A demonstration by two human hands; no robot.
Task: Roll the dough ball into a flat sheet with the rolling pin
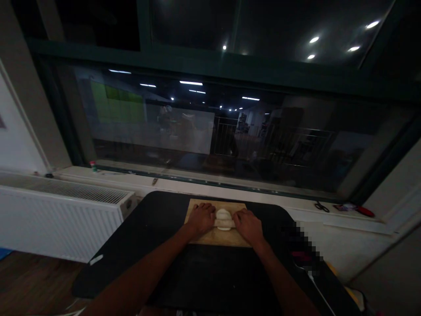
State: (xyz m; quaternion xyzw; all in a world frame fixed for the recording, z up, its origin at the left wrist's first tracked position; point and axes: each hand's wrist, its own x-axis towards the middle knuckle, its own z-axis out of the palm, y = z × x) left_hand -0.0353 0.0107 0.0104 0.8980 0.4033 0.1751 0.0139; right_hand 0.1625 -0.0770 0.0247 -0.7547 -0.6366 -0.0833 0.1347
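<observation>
Both hands flank pale dough on board.

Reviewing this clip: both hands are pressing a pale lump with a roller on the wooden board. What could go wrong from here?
1. The wooden board lies on a smooth black table; pushing may slide it toward the window.
2. The left hand and right hand crowd the pale dough, so it might squeeze out unevenly.
3. Dim light could hide sticking.
</observation>
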